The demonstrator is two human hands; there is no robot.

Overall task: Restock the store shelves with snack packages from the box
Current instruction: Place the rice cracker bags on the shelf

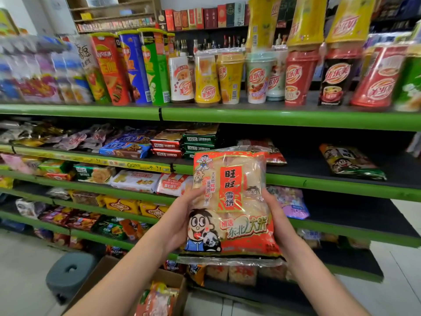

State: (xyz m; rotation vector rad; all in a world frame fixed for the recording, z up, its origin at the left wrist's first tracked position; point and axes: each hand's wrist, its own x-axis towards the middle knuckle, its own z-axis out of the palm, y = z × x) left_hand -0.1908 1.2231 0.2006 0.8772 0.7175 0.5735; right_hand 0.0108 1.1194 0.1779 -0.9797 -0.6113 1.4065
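Green-edged store shelves point(284, 119) fill the view, tier on tier: crisp tubes and drink cups on top, flat packets of biscuits and wafers crowding the left side of the lower rows. On the right those rows are thin. The second shelf carries only a red packet point(272, 153) just behind the held one and a dark packet point(350, 163) well apart from it, with bare black board between them.

Both hands hold one red-and-clear rice cracker bag point(230, 208) upright in front of that sparse stretch, off every shelf. The left hand point(182, 222) grips its left edge and the right hand point(276, 222) curls round its right edge.

Below, the cardboard box point(173, 286) stands open on the floor beside a grey stool point(70, 274), with more packets visible inside.

By my reading the restock is mid-way: this bag is not yet placed, the gaps on the right remain, and the box is not empty.
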